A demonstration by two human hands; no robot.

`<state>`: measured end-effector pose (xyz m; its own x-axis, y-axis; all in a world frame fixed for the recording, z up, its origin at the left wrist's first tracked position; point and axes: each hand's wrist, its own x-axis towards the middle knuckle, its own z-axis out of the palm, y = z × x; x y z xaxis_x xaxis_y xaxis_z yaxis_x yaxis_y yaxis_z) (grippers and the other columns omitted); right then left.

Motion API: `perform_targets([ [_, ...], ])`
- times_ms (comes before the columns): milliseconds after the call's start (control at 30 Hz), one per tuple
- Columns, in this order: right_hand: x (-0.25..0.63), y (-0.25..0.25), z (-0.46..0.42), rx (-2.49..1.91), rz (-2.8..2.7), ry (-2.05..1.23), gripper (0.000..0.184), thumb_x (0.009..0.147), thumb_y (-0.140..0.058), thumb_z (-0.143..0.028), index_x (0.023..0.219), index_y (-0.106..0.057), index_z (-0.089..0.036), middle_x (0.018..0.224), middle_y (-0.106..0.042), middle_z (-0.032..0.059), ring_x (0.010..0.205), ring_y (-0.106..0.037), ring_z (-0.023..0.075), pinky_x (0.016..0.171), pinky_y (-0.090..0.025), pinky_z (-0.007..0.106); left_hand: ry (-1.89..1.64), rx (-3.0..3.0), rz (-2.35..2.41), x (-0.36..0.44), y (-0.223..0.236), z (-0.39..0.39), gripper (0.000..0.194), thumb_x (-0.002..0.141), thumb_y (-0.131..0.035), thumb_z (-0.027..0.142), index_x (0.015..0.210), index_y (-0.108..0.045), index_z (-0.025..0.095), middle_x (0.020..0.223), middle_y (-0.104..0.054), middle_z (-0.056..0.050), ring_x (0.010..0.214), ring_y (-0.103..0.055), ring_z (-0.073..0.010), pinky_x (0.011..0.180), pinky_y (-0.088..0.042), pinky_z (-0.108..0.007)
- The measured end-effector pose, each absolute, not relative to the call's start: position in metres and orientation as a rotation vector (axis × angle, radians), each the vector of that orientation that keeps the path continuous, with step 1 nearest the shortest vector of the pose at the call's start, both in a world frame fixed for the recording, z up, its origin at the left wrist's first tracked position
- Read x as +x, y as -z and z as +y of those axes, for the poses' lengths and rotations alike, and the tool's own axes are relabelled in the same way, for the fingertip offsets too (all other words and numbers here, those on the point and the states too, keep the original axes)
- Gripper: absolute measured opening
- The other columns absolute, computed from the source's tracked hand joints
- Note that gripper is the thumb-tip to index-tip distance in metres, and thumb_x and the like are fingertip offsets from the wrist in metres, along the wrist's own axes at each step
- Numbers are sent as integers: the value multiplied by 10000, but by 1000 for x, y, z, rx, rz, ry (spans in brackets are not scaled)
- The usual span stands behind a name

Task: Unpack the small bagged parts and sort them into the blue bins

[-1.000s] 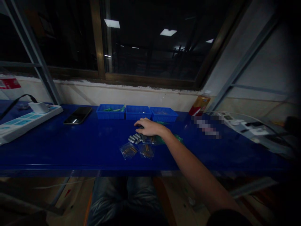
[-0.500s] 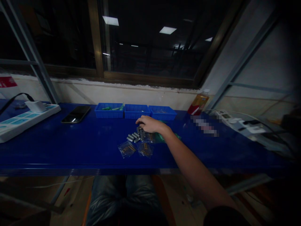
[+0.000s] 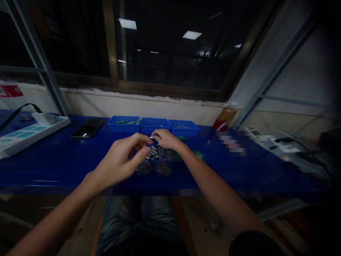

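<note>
My right hand (image 3: 165, 138) is over the far side of the parts on the blue table. Its fingertips pinch a small bright piece (image 3: 151, 137), which looks like one of the silvery metal cylinders (image 3: 153, 150). Those cylinders lie in a small group just below, partly hidden by my left hand. My left hand (image 3: 124, 156), slightly blurred, hangs above the table to the left with thumb and fingers apart and nothing visible in it. Clear plastic bags (image 3: 162, 168) with thin brass-coloured pins lie nearest me.
Three blue bins (image 3: 156, 125) stand in a row against the wall; green bags show in the left one. At left are a phone (image 3: 87, 128) and a power strip (image 3: 32, 136). A drink bottle (image 3: 225, 117) and another power strip (image 3: 282, 145) are at right.
My left hand has come into view from the lower left, reaching toward the parts. My right hand has moved slightly up and left, and a bright small piece now shows at its fingertips.
</note>
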<state>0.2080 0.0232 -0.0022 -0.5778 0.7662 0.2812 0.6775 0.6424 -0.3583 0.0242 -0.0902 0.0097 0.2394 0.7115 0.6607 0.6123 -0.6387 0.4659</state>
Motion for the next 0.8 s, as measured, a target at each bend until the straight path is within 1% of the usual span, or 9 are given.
perform_targets([
  [100,204,1,21,-1117,-2269,-349,200,837,-389,-200,916,-569,-162,730,-605,23,708,-552,127,650,-379,239,-1087,2427,1248,26,-2,-33,252,816,-523,304,1012,-539,147,908,-599,-61,700,-566,-149,629,-463,-275],
  [200,203,3,23,-1098,-2117,-410,189,843,-366,-221,922,-528,-164,650,-554,-13,636,-532,109,605,-369,222,-1041,2517,1224,33,10,14,284,777,-556,265,1024,-521,128,913,-597,-70,677,-557,-147,636,-438,-274],
  [267,205,5,26,-1071,-2068,-430,172,842,-364,-235,884,-515,-165,624,-529,-26,614,-515,102,599,-365,217,-1047,2628,1174,38,15,27,213,799,-524,249,984,-538,143,870,-604,-54,691,-556,-150,640,-416,-265],
  [333,205,6,28,-1055,-2035,-458,179,846,-359,-261,861,-510,-166,613,-518,-31,599,-501,98,600,-365,218,-1057,2695,1194,39,16,27,174,828,-489,255,954,-555,155,798,-607,-40,679,-554,-156,619,-391,-257],
  [433,204,7,26,-1010,-2057,-485,198,836,-388,-294,912,-518,-166,646,-531,-23,600,-492,98,613,-372,231,-1083,2675,1294,31,14,20,215,867,-439,313,937,-572,160,724,-600,-31,635,-544,-152,582,-358,-247],
  [533,201,5,21,-952,-2159,-443,245,789,-467,-242,1022,-509,-176,669,-526,-21,622,-484,104,647,-375,247,-1092,2585,1318,19,12,15,255,887,-397,326,866,-578,148,671,-587,-20,578,-520,-127,559,-342,-231],
  [600,199,4,18,-948,-2189,-386,282,770,-488,-209,1050,-502,-185,675,-519,-21,645,-478,109,666,-373,251,-1056,2564,1283,16,11,14,268,887,-387,316,804,-569,137,635,-575,-13,542,-503,-114,550,-339,-226],
  [700,201,2,18,-956,-2183,-289,208,780,-485,-218,980,-530,-185,698,-520,-10,670,-474,112,666,-368,249,-978,2576,1221,18,10,15,294,889,-359,307,752,-548,128,616,-566,-13,530,-498,-109,551,-346,-224],
  [800,204,1,20,-937,-2183,-197,128,787,-491,-251,856,-557,-165,731,-526,9,673,-468,111,648,-360,245,-922,2555,1188,22,11,15,322,900,-324,319,768,-546,126,619,-563,-11,544,-507,-106,554,-356,-219],
])
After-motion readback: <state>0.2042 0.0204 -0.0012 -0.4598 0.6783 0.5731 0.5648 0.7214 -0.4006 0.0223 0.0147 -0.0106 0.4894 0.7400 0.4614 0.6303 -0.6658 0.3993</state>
